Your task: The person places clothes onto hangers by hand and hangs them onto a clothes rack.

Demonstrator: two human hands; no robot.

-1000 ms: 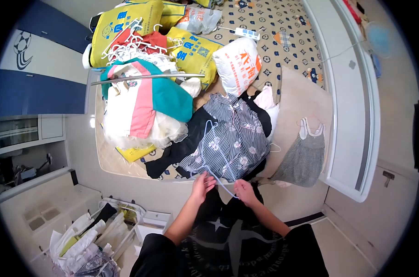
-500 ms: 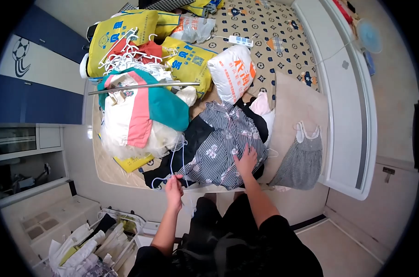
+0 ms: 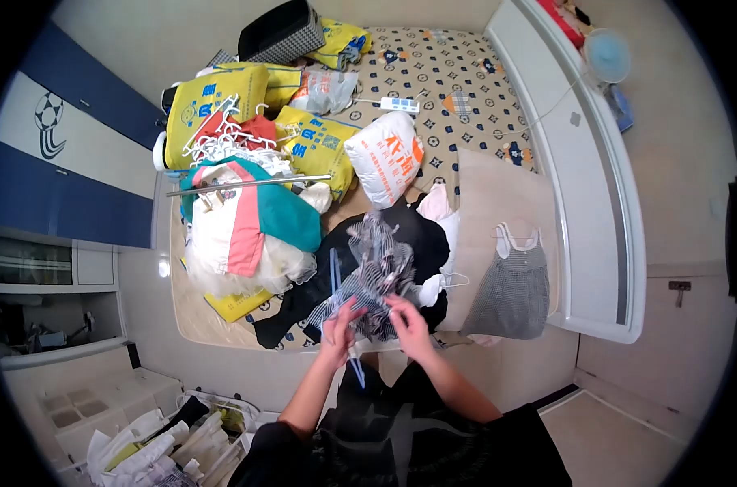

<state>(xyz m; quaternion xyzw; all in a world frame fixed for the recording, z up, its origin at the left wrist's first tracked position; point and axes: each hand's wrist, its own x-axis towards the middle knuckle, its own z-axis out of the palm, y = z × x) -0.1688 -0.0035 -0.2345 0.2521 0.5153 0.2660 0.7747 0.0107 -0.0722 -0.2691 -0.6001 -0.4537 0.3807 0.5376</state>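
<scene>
My left hand [image 3: 338,333] is closed on a light blue hanger [image 3: 335,272], with the striped floral garment [image 3: 374,272] against its fingers. The garment hangs bunched between both hands, lifted off the dark clothes [image 3: 421,235]. My right hand [image 3: 409,326] pinches the garment's right side. Part of the hanger sticks out below my left hand; the rest is hidden by hand and cloth. A white hanger [image 3: 456,280] lies to the right of the pile.
On the bed are a green, pink and white garment [image 3: 291,213], a metal rod [image 3: 263,182], white hangers [image 3: 230,146], yellow bags [image 3: 311,146], a white bag [image 3: 384,158] and a grey checked dress [image 3: 510,284]. A clothes rack [image 3: 247,406] stands lower left.
The striped garment, spread on the pile before, is now gathered and raised. My right hand has gone from lying on it to pinching it. My left hand has moved right with the blue hanger.
</scene>
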